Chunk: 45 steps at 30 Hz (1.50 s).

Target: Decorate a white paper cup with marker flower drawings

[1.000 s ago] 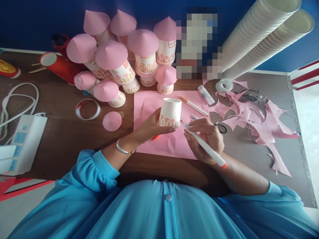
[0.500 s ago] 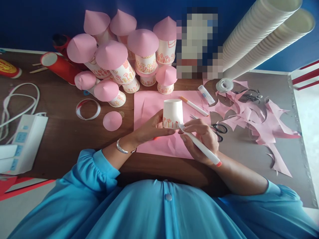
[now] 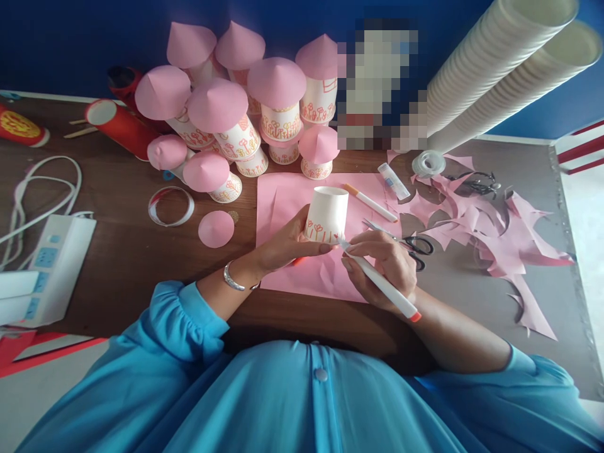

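Observation:
A white paper cup, upside down and slightly tilted, is held by my left hand, with the thumb under its lower edge. Red and orange flowers and stems are drawn along the cup's lower band. My right hand grips a white marker with a red end. The marker's tip is at the cup's lower right edge, touching it or very close. Beneath both hands lies a sheet of pink paper. A second marker and scissors rest on or beside the sheet, behind my right hand.
Several decorated cups with pink cone roofs stand at the back. Tall cup stacks lean at the back right, above pink paper scraps. Leftward are a tape roll, a pink cone and a power strip.
The cup has tilted a little in my left hand. The marker tip has shifted slightly right and down along the cup's edge. The whole view has drifted a little.

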Available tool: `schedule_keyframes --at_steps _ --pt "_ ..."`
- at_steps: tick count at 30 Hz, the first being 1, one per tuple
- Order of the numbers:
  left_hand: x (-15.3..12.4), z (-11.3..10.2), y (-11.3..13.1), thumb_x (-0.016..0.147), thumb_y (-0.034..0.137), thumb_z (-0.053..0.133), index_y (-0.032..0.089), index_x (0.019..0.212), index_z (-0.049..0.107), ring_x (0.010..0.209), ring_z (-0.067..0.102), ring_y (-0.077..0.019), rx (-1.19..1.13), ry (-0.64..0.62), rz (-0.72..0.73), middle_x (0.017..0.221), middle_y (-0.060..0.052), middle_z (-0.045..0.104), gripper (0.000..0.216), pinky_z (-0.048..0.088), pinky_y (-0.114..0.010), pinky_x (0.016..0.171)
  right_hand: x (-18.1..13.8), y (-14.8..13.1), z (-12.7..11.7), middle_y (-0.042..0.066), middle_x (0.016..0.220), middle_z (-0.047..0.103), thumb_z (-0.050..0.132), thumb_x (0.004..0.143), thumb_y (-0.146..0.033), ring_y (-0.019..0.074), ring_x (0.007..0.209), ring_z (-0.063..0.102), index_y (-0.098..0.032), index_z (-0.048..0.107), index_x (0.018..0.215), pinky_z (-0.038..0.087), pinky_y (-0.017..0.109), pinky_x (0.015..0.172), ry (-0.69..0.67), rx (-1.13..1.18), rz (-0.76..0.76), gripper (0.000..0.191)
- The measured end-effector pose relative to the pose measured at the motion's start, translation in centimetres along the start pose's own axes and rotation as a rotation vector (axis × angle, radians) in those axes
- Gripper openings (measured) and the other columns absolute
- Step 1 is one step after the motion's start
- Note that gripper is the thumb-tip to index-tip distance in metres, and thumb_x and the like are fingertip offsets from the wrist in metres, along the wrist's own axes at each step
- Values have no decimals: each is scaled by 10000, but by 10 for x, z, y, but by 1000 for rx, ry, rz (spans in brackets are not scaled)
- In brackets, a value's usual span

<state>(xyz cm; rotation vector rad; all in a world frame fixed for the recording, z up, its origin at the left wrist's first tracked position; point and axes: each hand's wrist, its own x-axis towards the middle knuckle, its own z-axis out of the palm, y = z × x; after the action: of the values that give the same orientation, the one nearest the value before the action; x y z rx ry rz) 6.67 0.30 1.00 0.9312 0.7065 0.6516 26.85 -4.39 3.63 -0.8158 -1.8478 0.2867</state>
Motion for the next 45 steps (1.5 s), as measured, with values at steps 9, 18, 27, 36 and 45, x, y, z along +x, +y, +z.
schedule_keyframes --at_steps 9,18,27,36,45 --pt "0 0 -2 800 298 917 249 1307 535 1042 658 -203 -34 -28 5 1127 -38 654 636 519 -385 938 2 1 -1 26 783 721 687 939 -92 163 652 725 -214 639 1046 599 267 576 -39 -72 -26 169" --pt "1 -1 -4 778 303 931 253 1294 530 1029 644 -204 -49 -32 6 1115 -36 646 655 513 -373 917 2 2 -2 17 809 739 697 910 -71 169 672 740 -221 647 1068 597 267 594 -52 -80 -15 224" --pt "1 -1 -2 760 310 948 266 1303 542 1075 651 -226 -45 -24 1 1133 -38 662 679 513 -383 940 0 3 -1 20 808 757 691 924 -95 176 663 747 -238 649 1079 603 277 586 -53 -101 -9 215" --pt "1 0 -3 755 307 951 253 1290 540 1050 653 -214 -54 -24 8 1119 -37 661 677 517 -359 911 1 3 0 14 813 733 690 936 -97 159 669 735 -231 629 1064 593 260 590 -52 -109 -13 195" --pt "1 0 -3 762 296 945 258 1297 535 1042 654 -202 -56 -28 13 1119 -35 655 675 527 -350 906 1 3 0 8 815 731 688 922 -84 162 669 733 -239 631 1065 592 264 590 -52 -110 -14 218"
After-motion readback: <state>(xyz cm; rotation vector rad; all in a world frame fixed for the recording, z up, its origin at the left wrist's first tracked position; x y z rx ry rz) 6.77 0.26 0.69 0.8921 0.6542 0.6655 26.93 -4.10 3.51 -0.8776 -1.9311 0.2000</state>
